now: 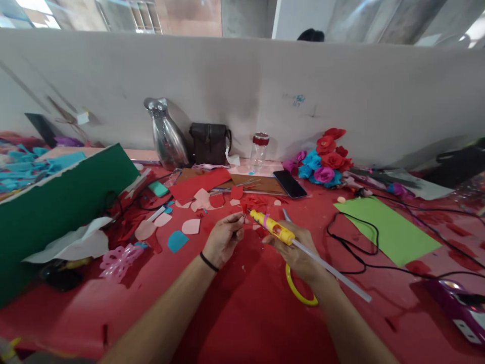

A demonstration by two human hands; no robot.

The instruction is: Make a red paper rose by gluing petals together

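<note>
My right hand (pixel 303 253) grips a yellow hot glue gun (pixel 278 229), and a long translucent glue stick (pixel 333 273) sticks out of its back end. The gun's nozzle points at a small red paper piece (pixel 244 208), which my left hand (pixel 225 237) pinches at its lower end between thumb and fingers. Whether nozzle and paper touch, I cannot tell. Partly hidden under my right hand lie scissors with a yellow handle (pixel 297 293). Around my left hand are cut petal shapes: a blue one (pixel 177 241), a pink one (pixel 191 226) and several more.
Behind stand a steel jug (pixel 166 134), a dark bag (pixel 209 144) and a glass jar (pixel 259 154). A phone (pixel 290 184) lies near paper flowers (pixel 326 159). Right are green paper (pixel 390 230), black cables (pixel 352 260) and a purple power strip (pixel 454 308). A green box (pixel 68 217) stands left.
</note>
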